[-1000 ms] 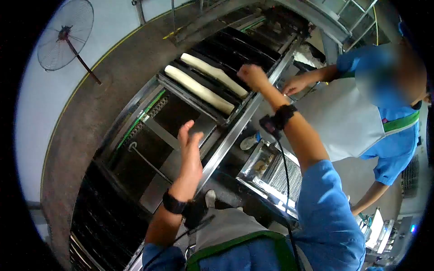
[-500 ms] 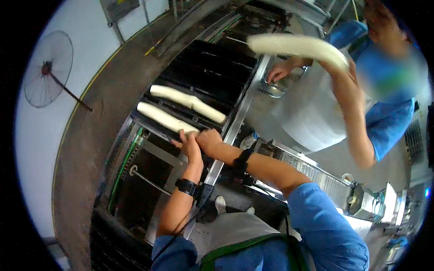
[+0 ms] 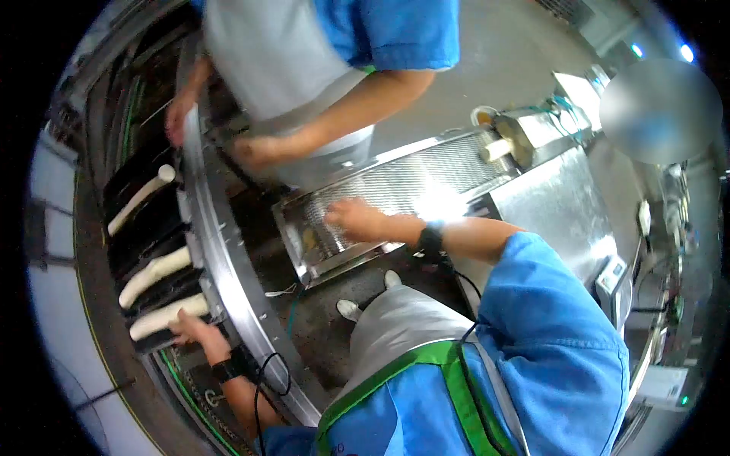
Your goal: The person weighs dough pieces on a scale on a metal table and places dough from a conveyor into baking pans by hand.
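Observation:
My left hand (image 3: pixel 196 332) rests against the near side of a long pale dough log (image 3: pixel 169 315), its fingers stretched out and touching the log rather than wrapped round it. The log lies in a black trough of the tray conveyor. Beside it lies a second, slightly bent dough log (image 3: pixel 155 276), and a third dough log (image 3: pixel 140 202) sits in a trough farther up. Over the lower end of a metal mesh belt (image 3: pixel 403 178) hovers my right hand (image 3: pixel 356 219), fingers loosely bent and apart, with nothing visible in them; it is somewhat blurred.
A co-worker (image 3: pixel 277 68) in blue and white stands across the mesh belt, one hand near the conveyor's steel rail (image 3: pixel 228 266). Pale dough (image 3: pixel 498 150) shows at the machine outlet. A steel table (image 3: pixel 559 201) and a scale (image 3: pixel 612 277) stand right.
My view has swung right. My right hand has left the dough log and moved over the mesh belt. The log the co-worker held up is no longer raised; a third log lies on the conveyor.

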### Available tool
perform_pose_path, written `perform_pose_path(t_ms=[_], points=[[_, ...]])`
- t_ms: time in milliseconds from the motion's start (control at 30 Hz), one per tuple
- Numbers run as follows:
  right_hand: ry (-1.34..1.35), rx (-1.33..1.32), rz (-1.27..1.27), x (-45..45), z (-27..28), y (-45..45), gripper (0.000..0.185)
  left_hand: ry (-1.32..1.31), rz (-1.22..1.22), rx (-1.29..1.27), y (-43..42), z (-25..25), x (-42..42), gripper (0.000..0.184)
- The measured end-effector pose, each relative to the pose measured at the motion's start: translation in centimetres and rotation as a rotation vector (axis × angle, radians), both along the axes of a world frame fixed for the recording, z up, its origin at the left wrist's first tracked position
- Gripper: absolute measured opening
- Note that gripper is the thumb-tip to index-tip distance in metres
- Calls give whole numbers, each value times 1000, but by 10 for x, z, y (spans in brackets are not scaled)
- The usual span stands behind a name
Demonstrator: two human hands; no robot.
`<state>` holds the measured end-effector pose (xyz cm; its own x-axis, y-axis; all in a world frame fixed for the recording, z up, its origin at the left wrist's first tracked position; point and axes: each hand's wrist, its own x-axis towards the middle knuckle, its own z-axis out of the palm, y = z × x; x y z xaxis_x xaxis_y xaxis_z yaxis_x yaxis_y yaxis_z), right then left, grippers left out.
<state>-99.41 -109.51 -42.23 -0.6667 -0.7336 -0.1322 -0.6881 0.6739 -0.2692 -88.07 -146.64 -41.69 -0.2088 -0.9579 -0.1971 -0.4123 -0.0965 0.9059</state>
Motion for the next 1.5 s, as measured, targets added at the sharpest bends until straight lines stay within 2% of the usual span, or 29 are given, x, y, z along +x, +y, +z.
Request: perform_pose_path(t_ms=[33,67,100,133,167,200,267,333,367,467,500,533,567,600,633,667,700,733,800,867,1000,1067,1167,1233,1333,1367,1400,1467,1500], points=[[-116,110,-137,-11,0,37,48,-17,-6,-154,-28,-37,5,59],[-76,53,-259,-16,-8,80,51,-177,5,-319,-43,-48,6,55],[-58,101,-389,-19,-9,116,54,-364,121,-406,-31,-31,-3,52],[-75,152,-464,-24,-3,151,55,-581,143,-673,-51,-50,1,52],[5,62,-509,-23,-16,192,52,-676,113,-729,-53,-45,3,52],[-55,90,-667,-18,8,211,47,-762,92,-783,-52,-42,3,52],[-35,72,-741,-22,-10,274,37,-770,82,-848,-61,-48,9,51],[-44,56,-867,-20,-12,318,38,-697,82,-933,-81,-61,14,49],[-35,40,-886,-16,1,329,37,-744,110,-956,-79,-60,14,49],[-32,66,-937,-26,-15,383,48,-808,229,-1060,-69,-59,5,48],[55,115,-920,-26,-27,398,52,-670,86,-1083,-70,-63,2,48],[331,-27,-822,-30,-69,428,48,-952,77,-1119,-76,-66,13,48],[337,24,-732,-34,-81,450,50,-1229,65,-1164,-65,-54,19,50],[180,230,-808,-46,-71,448,52,-1315,85,-1131,-53,-45,16,50],[236,207,-722,-51,-64,450,53,-1110,32,-1041,-47,-36,23,49],[354,231,-653,-55,-38,431,53,-973,-2,-1184,-59,-51,25,46],[237,526,-836,-66,-43,432,50,-787,24,-1167,-50,-46,23,44],[176,555,-844,-70,-27,420,51,-596,44,-1156,-42,-42,19,44],[139,513,-831,-79,-20,414,50,-599,78,-1014,-34,-30,16,43],[138,643,-767,-97,-33,434,40,-559,61,-1069,-33,-23,23,43],[149,874,-698,-112,-27,433,31,-609,84,-931,-17,-10,19,45],[327,803,-674,-119,-66,470,27,-626,95,-928,-13,-8,17,43],[246,827,-530,-128,-55,458,25,-625,81,-922,-14,-12,18,42],[212,573,-473,-121,-24,429,37,-626,63,-863,-16,-11,21,43],[13,445,-484,-116,29,375,42,-665,11,-781,-23,-10,25,44],[78,229,-469,-110,39,360,45,-688,4,-776,-24,-6,24,44],[-11,233,-474,-107,67,324,43,-690,-7,-773,-25,-4,22,44],[-353,-26,-621,-108,97,282,36,-706,-1,-771,-22,2,22,44],[-357,-28,-620,-111,102,262,36,-702,-6,-808,-22,4,23,43]])
